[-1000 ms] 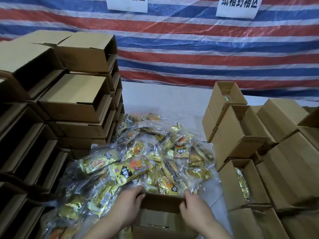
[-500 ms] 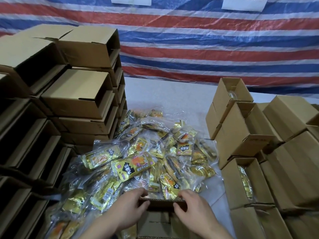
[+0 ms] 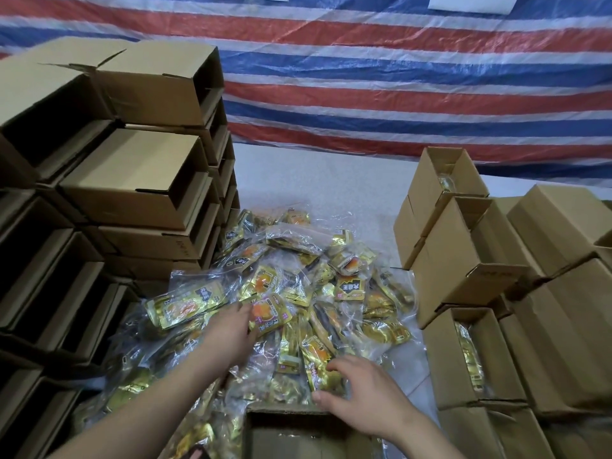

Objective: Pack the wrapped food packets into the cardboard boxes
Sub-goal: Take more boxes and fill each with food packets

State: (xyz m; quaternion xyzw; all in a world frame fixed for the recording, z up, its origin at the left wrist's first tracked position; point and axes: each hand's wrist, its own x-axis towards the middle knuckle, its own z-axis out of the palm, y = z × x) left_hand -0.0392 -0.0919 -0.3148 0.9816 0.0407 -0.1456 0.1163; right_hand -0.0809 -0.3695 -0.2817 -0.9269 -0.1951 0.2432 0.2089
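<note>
Head view: one open cardboard box (image 3: 298, 435) sits nearest the person, behind it a heap of gold packets (image 3: 298, 293), too many to count. Left hand (image 3: 231, 329) rests spread on one packet (image 3: 270, 314); right hand (image 3: 361, 395), fingers loosely spread, touches packets beside the box rim. Packet print is unreadable.

I count my two hands over the pile: my left hand (image 3: 231, 329) and my right hand (image 3: 361, 392). One open cardboard box (image 3: 291, 435) sits nearest me. On the right, three boxes (image 3: 463, 356) show packets inside. The gold food packets (image 3: 298, 293) heaped in the middle are too many and too overlapped to count. The empty box stacks (image 3: 132, 180) on the left run past the frame edge, uncountable.
</note>
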